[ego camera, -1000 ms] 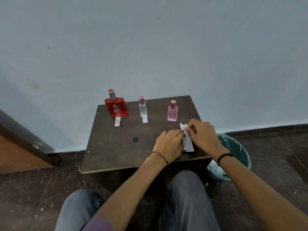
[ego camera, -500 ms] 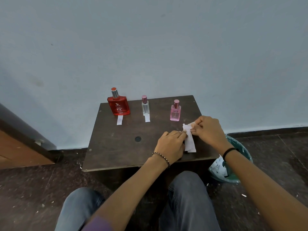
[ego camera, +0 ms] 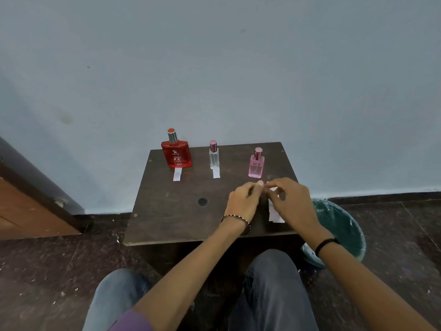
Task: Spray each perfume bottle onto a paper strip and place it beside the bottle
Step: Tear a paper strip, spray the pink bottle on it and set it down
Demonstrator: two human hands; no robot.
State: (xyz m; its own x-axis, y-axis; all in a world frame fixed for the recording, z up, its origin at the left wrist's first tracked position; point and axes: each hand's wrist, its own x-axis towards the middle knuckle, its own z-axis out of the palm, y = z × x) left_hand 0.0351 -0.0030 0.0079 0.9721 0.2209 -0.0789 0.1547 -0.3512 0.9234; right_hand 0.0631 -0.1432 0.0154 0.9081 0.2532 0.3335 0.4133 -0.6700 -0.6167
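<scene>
Three perfume bottles stand in a row at the back of a dark wooden table (ego camera: 181, 218): a wide red bottle (ego camera: 176, 154), a slim clear bottle (ego camera: 213, 156) and a pink bottle (ego camera: 256, 165). A white paper strip (ego camera: 177, 174) lies in front of the red one, and another strip (ego camera: 216, 173) in front of the clear one. Just in front of the pink bottle, my left hand (ego camera: 243, 201) and my right hand (ego camera: 292, 204) meet, both pinching white paper (ego camera: 273, 190). A small pile of white strips (ego camera: 274, 214) lies under my right hand, partly hidden.
A green bin (ego camera: 343, 225) with a plastic liner stands on the floor right of the table. A brown wooden door (ego camera: 28, 211) is at the left. The wall rises directly behind the table. My knees sit below the table's near edge.
My left hand has lifted off the pile and moved up to meet the right hand's fingertips. The right hand has raised a piece of paper above the pile.
</scene>
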